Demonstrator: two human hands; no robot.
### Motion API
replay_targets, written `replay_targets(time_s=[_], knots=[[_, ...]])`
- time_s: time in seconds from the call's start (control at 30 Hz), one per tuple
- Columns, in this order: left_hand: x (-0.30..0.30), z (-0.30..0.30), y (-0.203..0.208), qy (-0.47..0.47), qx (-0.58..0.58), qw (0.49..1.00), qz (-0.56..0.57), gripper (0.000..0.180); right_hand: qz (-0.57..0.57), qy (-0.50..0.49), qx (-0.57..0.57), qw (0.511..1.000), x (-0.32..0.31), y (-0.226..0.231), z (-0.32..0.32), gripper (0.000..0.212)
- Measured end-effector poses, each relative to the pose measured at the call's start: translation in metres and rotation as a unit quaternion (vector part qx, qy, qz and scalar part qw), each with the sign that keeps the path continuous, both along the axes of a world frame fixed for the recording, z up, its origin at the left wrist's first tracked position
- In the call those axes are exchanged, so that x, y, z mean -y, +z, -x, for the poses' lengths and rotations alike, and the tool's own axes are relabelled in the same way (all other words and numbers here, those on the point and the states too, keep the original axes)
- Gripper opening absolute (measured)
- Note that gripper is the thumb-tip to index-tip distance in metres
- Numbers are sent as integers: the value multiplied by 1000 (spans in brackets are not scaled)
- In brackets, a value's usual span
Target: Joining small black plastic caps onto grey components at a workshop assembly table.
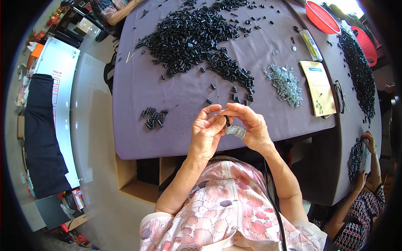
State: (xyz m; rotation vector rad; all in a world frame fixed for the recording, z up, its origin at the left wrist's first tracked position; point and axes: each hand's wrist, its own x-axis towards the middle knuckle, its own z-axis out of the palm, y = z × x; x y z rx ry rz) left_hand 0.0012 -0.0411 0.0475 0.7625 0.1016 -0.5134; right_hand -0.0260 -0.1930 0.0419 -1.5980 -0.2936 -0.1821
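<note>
Just over the table's front edge, my two hands meet at the fingertips. My left hand (205, 133) pinches a small black tubular part (227, 121) between thumb and fingers. My right hand (256, 129) curls in from the other side, its fingertips closed around the same part. A speckled grey-white wrap (235, 131) sits at the right thumb and covers it. Beyond my hands, several loose black parts (235, 94) trail from a large heap of black tubular parts (188, 39). A smaller group of black parts (154, 118) lies left of my left hand.
Right of the heap lies a pile of small clear parts (285, 85). Farther right are a yellow booklet (317, 88), eyeglasses (340, 97) and a red basket (321, 17). Other people sit at the far left and right; one handles parts near another black pile (355, 159).
</note>
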Motion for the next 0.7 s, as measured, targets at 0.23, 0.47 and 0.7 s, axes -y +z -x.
replay_targets(time_s=[0.23,0.47,0.7], knots=[[-3,-2,-3,-3,6,1000,-10,33,152,-56,53,985,-1,20,2,56],[3,-5,-6,-9,14,1000,-5,31,202,-81,99,971,4,24,0,47],[-5,5,-30,7,-35,999,-8,30,116,-34,1,993,-2,10,6,43]])
